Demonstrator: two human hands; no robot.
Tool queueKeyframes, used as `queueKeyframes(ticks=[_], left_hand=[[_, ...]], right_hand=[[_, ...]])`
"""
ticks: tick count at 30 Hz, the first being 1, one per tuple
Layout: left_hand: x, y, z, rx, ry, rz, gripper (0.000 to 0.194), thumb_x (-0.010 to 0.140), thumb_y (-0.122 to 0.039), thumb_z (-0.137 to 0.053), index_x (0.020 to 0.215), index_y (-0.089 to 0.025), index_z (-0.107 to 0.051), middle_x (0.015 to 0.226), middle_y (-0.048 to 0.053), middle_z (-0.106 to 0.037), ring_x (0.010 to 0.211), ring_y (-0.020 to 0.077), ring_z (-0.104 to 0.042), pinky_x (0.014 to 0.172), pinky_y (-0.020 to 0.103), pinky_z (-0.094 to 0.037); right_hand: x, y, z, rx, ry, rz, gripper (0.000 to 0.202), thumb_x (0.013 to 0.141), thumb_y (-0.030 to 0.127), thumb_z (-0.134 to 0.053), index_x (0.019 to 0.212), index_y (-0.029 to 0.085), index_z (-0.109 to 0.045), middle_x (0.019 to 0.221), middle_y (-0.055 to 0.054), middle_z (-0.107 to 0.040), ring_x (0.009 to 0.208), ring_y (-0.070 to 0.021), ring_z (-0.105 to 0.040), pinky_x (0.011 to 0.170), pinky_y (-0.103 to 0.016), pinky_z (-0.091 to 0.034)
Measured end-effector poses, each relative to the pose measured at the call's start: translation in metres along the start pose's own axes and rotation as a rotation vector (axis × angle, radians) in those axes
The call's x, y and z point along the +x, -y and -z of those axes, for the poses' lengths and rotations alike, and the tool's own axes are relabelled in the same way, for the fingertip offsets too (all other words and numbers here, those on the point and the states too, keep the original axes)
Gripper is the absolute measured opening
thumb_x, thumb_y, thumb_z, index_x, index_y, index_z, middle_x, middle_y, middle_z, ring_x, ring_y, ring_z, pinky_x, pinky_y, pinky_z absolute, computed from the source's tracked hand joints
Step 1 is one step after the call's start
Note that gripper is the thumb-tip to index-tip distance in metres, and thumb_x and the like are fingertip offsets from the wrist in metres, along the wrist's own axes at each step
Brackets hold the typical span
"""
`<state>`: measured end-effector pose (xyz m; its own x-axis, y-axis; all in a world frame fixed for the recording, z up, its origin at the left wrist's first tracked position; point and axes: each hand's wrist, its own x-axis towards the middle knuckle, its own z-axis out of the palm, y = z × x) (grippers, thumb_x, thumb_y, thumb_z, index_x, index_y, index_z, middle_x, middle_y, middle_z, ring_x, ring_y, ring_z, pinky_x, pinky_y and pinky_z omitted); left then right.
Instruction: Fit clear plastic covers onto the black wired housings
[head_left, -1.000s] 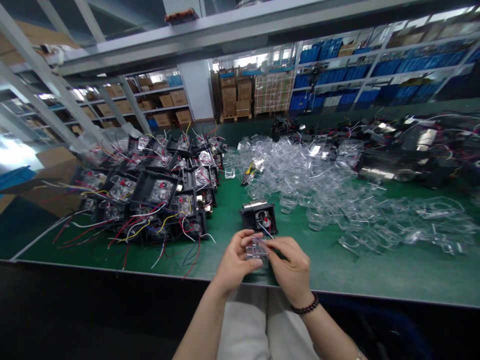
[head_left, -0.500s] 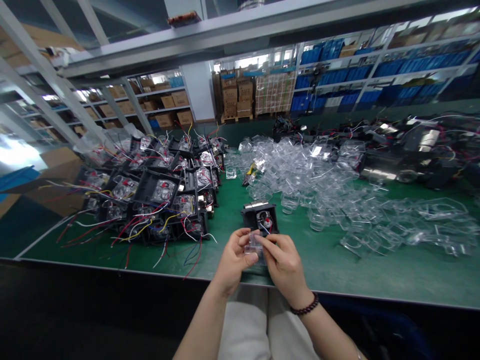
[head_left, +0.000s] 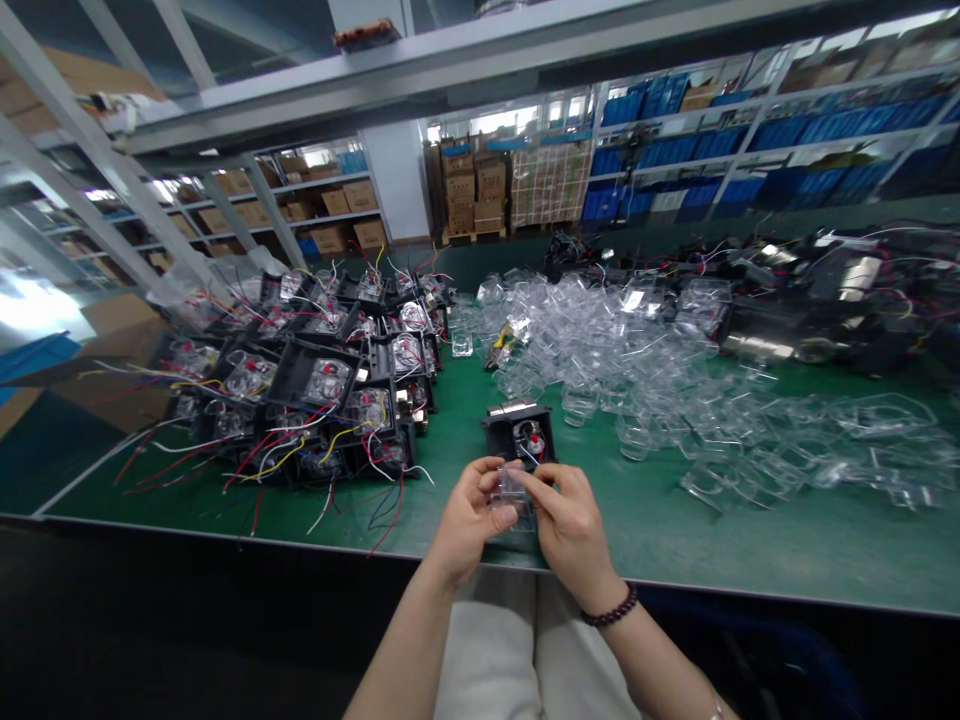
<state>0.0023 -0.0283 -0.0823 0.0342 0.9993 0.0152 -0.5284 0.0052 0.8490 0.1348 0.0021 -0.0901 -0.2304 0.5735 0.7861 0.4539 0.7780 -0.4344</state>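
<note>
A small clear plastic piece [head_left: 513, 500] is held between my two hands, close to the table's front edge. My left hand [head_left: 471, 515] grips its left side with thumb and fingers. The fingers of my right hand [head_left: 566, 515] are pinched at its upper right part. Just beyond the hands a black housing [head_left: 521, 435] rests on the green table, with a round clear part and a red spot inside it. Its near edge is partly hidden by my fingers.
Black housings [head_left: 326, 380] with loose coloured wires are stacked at the left. Clear plastic pieces [head_left: 600, 340] form a wide heap at centre and right, beside yellow-handled pliers [head_left: 501, 345]. Dark wired assemblies [head_left: 817, 300] lie at the back right. A metal beam [head_left: 450, 75] crosses overhead.
The clear piece has shifted and tilted slightly in my fingers. My right hand has moved very little; the housing beyond stays where it was.
</note>
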Motion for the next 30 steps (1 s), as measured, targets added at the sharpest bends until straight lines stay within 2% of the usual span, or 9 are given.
queueKeyframes(ticks=[9, 17, 20, 23, 25, 27, 29, 30], left_hand=[[-0.001, -0.002, -0.002, 0.029, 0.006, 0.019, 0.06, 0.052, -0.03, -0.083, 0.102, -0.019, -0.052, 0.115, 0.012, -0.061, 0.101, 0.0223, -0.059, 0.084, 0.032, -0.043], [-0.003, -0.005, -0.006, 0.13, 0.032, 0.09, 0.062, 0.05, -0.023, -0.084, 0.103, -0.021, -0.052, 0.117, 0.01, -0.061, 0.101, 0.0228, -0.059, 0.08, 0.029, -0.044], [-0.002, -0.004, -0.007, 0.132, 0.035, 0.065, 0.052, 0.057, -0.033, -0.08, 0.1, -0.019, -0.056, 0.11, 0.011, -0.064, 0.098, 0.0223, -0.061, 0.082, 0.029, -0.044], [0.002, 0.0, -0.008, 0.134, -0.126, 0.013, 0.039, 0.064, -0.043, -0.073, 0.088, -0.014, -0.063, 0.093, 0.011, -0.07, 0.083, 0.0186, -0.064, 0.076, 0.027, -0.046], [0.006, 0.002, -0.009, 0.122, -0.303, -0.017, 0.037, 0.061, -0.044, -0.074, 0.078, -0.013, -0.064, 0.081, 0.008, -0.071, 0.071, 0.0154, -0.063, 0.068, 0.025, -0.047], [0.01, 0.003, -0.009, 0.047, -0.451, -0.043, 0.039, 0.056, -0.045, -0.077, 0.074, -0.014, -0.061, 0.072, 0.004, -0.069, 0.062, 0.0133, -0.062, 0.062, 0.024, -0.047], [0.014, 0.002, -0.008, -0.037, -0.519, -0.047, 0.043, 0.053, -0.046, -0.079, 0.073, -0.014, -0.059, 0.066, 0.001, -0.067, 0.059, 0.0122, -0.061, 0.059, 0.024, -0.047], [0.015, 0.001, -0.008, -0.066, -0.527, -0.041, 0.043, 0.051, -0.045, -0.079, 0.073, -0.014, -0.058, 0.064, 0.0, -0.066, 0.058, 0.0119, -0.061, 0.058, 0.023, -0.048]], right_hand=[[0.001, 0.002, 0.002, 0.037, -0.056, -0.042, 0.028, 0.084, 0.007, -0.046, 0.097, 0.021, -0.067, 0.077, -0.005, -0.057, 0.074, -0.0176, -0.052, 0.064, -0.031, -0.047], [-0.002, 0.006, 0.003, 0.125, -0.173, -0.251, 0.008, 0.079, 0.016, -0.061, 0.073, 0.021, -0.058, 0.069, -0.001, -0.062, 0.066, -0.0164, -0.059, 0.062, -0.03, -0.049], [-0.002, 0.006, 0.004, 0.127, -0.187, -0.296, 0.008, 0.077, 0.019, -0.064, 0.071, 0.021, -0.059, 0.068, 0.0, -0.062, 0.066, -0.0164, -0.058, 0.062, -0.03, -0.048], [-0.003, 0.006, 0.004, 0.171, -0.147, -0.295, 0.007, 0.076, 0.02, -0.066, 0.072, 0.021, -0.06, 0.068, 0.0, -0.062, 0.066, -0.016, -0.059, 0.062, -0.029, -0.048], [-0.004, 0.005, 0.003, 0.202, -0.117, -0.266, 0.004, 0.077, 0.018, -0.064, 0.079, 0.021, -0.062, 0.073, -0.001, -0.065, 0.069, -0.016, -0.06, 0.064, -0.03, -0.049], [-0.005, 0.004, 0.003, 0.199, -0.158, -0.252, 0.01, 0.08, 0.016, -0.06, 0.088, 0.021, -0.063, 0.08, -0.003, -0.067, 0.075, -0.0171, -0.062, 0.069, -0.032, -0.05], [-0.005, 0.003, 0.004, 0.187, -0.206, -0.231, 0.013, 0.082, 0.014, -0.057, 0.091, 0.021, -0.063, 0.083, -0.004, -0.067, 0.079, -0.0179, -0.062, 0.071, -0.033, -0.051], [-0.004, 0.003, 0.004, 0.191, -0.19, -0.201, 0.014, 0.082, 0.013, -0.056, 0.089, 0.022, -0.064, 0.082, -0.004, -0.067, 0.078, -0.0178, -0.062, 0.07, -0.033, -0.051]])
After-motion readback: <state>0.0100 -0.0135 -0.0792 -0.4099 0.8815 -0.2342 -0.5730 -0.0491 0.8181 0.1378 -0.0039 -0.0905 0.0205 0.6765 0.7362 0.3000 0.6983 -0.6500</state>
